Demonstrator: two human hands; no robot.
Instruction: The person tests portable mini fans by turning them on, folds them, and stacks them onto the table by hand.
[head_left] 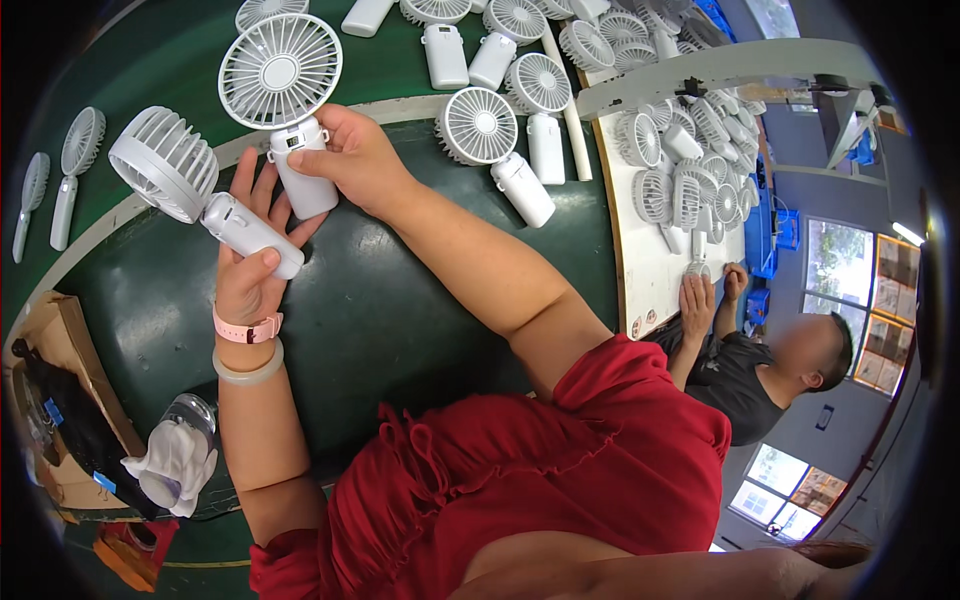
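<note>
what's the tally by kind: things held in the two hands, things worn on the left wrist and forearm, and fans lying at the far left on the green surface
White plastic handheld fans with round grilles, held: 2
White long-handled fans at far left: 2
Pink buckled wrist strap: 1
Pale smooth round bangle: 1
Total: 6

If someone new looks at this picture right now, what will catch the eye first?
One white fan in the left hand and a second fan in the right hand stand out against the green table. The red top fills the lower middle, and a fan pile crowds the white bench at upper right.
</note>
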